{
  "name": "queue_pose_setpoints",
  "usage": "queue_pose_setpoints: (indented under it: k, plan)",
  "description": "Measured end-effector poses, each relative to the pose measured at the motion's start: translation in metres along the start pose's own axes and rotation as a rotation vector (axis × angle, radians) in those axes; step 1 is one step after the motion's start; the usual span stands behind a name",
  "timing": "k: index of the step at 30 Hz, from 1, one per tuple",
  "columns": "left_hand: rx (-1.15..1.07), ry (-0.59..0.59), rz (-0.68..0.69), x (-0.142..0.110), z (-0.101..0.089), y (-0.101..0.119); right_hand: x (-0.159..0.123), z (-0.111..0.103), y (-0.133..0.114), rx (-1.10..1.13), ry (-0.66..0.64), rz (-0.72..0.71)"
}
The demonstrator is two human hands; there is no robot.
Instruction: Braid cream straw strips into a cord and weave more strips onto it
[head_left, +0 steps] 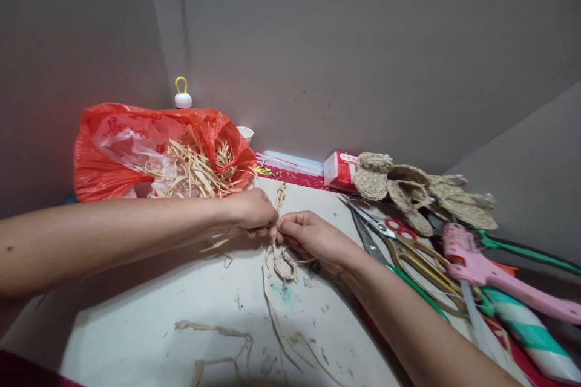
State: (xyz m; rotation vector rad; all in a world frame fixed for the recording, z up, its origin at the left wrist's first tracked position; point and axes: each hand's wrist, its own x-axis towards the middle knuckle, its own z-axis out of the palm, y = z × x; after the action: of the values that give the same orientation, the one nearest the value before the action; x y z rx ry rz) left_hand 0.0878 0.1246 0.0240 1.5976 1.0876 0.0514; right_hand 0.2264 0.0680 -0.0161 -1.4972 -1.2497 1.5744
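Both of my hands meet over the white work surface (136, 326), fingertips nearly touching. My left hand (254, 211) is closed in a pinch on a braided straw cord (285, 273). From the right, my right hand (313, 239) pinches the same cord with thumb and forefinger. One end of the braid sticks up beyond the fingers, and below them it curves into a loop on the surface. Long loose straw strands (272, 308) trail from it toward me. The exact spot under my fingertips is hidden.
A red plastic bag (104, 157) of straw strips (195, 166) stands at back left. On the right lie gold-handled scissors (420, 263), a pink glue gun (494, 281) and several woven straw pieces (408, 193). A red-and-white box (340, 170) stands near the wall.
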Motion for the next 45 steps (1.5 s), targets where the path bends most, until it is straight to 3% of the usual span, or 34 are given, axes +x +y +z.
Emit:
queue_pose_setpoints:
  k: [3,7,11,16,19,22,23,26,27,28,31,33,39,45]
  plan:
    - [-0.201,-0.005,0.007,-0.007,0.014,-0.003,-0.001,0.001,0.0,0.064,-0.062,-0.009]
    - [-0.355,0.074,0.033,-0.012,0.034,-0.015,0.0,-0.002,0.002,0.215,-0.143,0.003]
    - [-0.292,0.131,0.068,-0.011,0.042,-0.024,-0.001,-0.002,0.002,0.259,-0.163,0.002]
    - [-0.084,0.239,0.248,-0.008,0.043,-0.036,-0.001,0.0,0.002,0.228,-0.107,-0.033]
    - [-0.08,0.184,0.304,-0.013,0.038,-0.036,-0.001,-0.003,0.002,0.221,-0.101,-0.039]
    - [-0.112,0.051,0.239,-0.021,0.023,-0.03,-0.002,-0.006,0.002,0.243,-0.134,-0.055]
    - [-0.111,0.062,0.228,-0.023,0.016,-0.027,-0.003,-0.007,0.001,0.252,-0.147,-0.063]
    - [-0.141,0.284,0.324,-0.019,0.0,-0.022,-0.003,-0.007,0.002,0.255,-0.17,-0.082]
    - [-0.175,0.307,0.312,-0.016,-0.002,-0.022,-0.002,-0.007,0.002,0.25,-0.168,-0.083]
    - [-0.232,0.279,0.259,-0.013,-0.002,-0.022,-0.002,-0.007,0.003,0.242,-0.165,-0.082]
    - [-0.453,-0.013,0.05,-0.003,0.005,-0.022,-0.001,-0.009,0.005,0.212,-0.182,-0.076]
    - [-0.527,-0.135,-0.013,0.0,0.011,-0.023,-0.001,-0.012,0.005,0.195,-0.21,-0.061]
    - [-0.415,-0.136,0.077,0.0,0.017,-0.031,-0.004,-0.015,0.001,0.151,-0.211,-0.007]
    - [-0.046,-0.061,0.304,0.007,0.009,-0.037,-0.005,-0.019,0.002,0.061,-0.227,0.016]
